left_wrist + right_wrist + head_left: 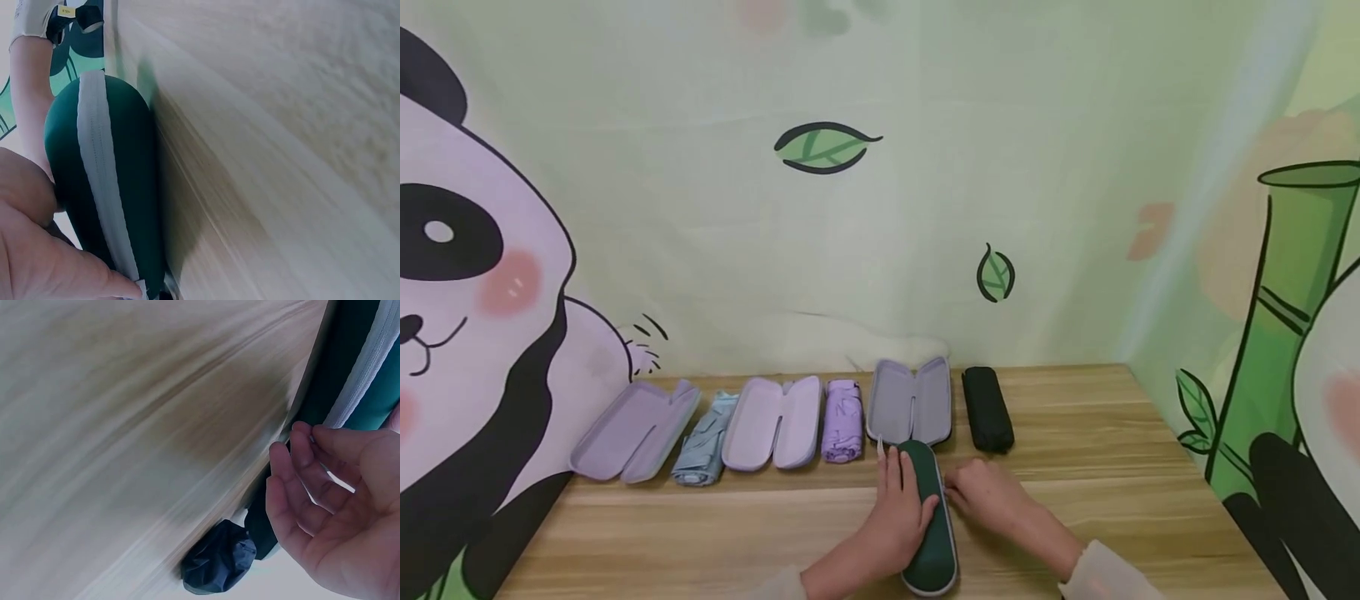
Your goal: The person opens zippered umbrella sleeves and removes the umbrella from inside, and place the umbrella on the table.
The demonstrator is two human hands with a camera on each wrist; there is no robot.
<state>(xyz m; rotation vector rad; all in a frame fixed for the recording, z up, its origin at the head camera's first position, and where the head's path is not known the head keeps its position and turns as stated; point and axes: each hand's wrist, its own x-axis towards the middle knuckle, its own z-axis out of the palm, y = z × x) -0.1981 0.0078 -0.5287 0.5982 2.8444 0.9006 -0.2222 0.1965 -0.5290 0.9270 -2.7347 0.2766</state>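
Note:
A long green zip case [934,533] with a grey zipper band lies closed on the table. My left hand [891,518] holds it from the left, thumb over the top and fingers along the side near the far end. In the left wrist view one finger [75,272] reaches the zipper band [100,144]. On the other side, my right hand [992,496] has its thumb and index fingertips together at the zipper, as the right wrist view shows; whatever is pinched there is hidden by the fingers [303,456].
Along the back stand open lilac [625,433], pale pink-lilac [752,425] and grey [891,408] cases. Between them lie a folded light-blue bundle [706,442] and a purple one [843,421]. A black folded bundle [987,408] lies right of the grey case on the wooden table [1075,433].

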